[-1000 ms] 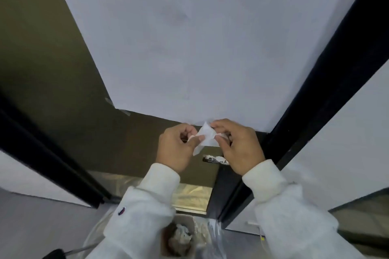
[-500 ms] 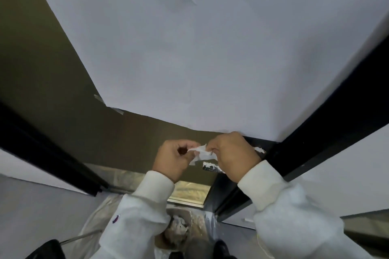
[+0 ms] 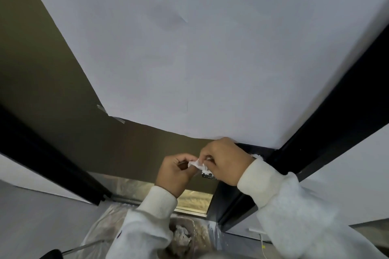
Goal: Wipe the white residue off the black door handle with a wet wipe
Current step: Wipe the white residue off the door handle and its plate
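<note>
A small crumpled white wet wipe [image 3: 198, 164] is pinched between my left hand [image 3: 175, 171] and my right hand [image 3: 224, 160], both closed on it in front of the door. Just below and behind my right hand, the tip of the black door handle [image 3: 208, 175] sticks out, flecked with white residue. Most of the handle is hidden by my right hand. More white residue [image 3: 257, 156] shows on the black door edge to the right of my right wrist.
White paper [image 3: 200, 59] covers the upper door, above the olive-brown door panel [image 3: 52, 90]. A black door frame [image 3: 328, 128] runs diagonally on the right. Below my arms stands a plastic-lined bin [image 3: 181, 235] with crumpled wipes.
The camera view has tilted back up, showing the dark dots at the paper's top again. Both hands stay together, and the wipe is more bunched up than a second ago.
</note>
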`<state>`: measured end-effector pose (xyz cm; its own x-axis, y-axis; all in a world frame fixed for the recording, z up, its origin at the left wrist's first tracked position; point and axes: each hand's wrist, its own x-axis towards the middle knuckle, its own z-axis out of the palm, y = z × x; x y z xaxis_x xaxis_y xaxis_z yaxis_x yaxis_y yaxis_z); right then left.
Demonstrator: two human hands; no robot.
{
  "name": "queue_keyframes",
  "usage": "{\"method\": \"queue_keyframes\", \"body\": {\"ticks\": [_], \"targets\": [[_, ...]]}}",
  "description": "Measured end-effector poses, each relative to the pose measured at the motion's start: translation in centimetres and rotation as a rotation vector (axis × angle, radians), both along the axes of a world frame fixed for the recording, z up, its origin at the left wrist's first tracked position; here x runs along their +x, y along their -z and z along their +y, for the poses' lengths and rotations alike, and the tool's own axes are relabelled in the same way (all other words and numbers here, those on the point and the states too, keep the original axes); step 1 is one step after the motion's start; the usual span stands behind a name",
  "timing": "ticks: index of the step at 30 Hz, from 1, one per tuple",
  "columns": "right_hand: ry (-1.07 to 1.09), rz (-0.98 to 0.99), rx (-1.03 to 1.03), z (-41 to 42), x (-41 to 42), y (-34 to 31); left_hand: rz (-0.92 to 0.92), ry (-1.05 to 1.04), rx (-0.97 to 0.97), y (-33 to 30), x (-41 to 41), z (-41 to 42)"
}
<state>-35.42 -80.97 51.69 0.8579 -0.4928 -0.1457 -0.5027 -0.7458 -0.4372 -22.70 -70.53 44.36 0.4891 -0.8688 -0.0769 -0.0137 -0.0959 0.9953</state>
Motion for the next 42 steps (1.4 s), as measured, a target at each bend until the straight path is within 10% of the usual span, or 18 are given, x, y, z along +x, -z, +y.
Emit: {"method": "queue_keyframes", "body": {"ticks": [6, 12, 19, 22, 29, 34, 42], "targets": [[-0.007, -0.002, 0.024, 0.0, -0.5, -0.4, 0.476, -0.008, 0.071, 0.4, -0.7, 0.1], [-0.007, -0.03, 0.0, -0.3, -0.2, -0.2, 0.517, 0.249, 0.177, 0.7, 1.0, -0.2], [0.025, -0.148, -0.038, -0.4, -2.3, -1.1, -0.25, 0.517, 0.116, 0.0, 1.7, -0.7], [0.087, -0.232, 0.012, -0.8, -3.6, -1.4, -0.3, 0.484, 0.114, -0.1, 1.5, -0.1], [0.129, -0.35, 0.029, -0.5, -5.4, -1.4, -0.166, 0.421, 0.205, -0.8, -0.3, 0.7], [0.131, -0.411, 0.044, -0.1, -5.5, -1.2, 0.372, 0.278, 0.368, -2.2, -0.8, -0.5], [0.128, -0.444, 0.063, -0.3, -6.4, -0.8, 0.355, 0.066, -0.007, 1.2, -2.3, 1.2]]}}
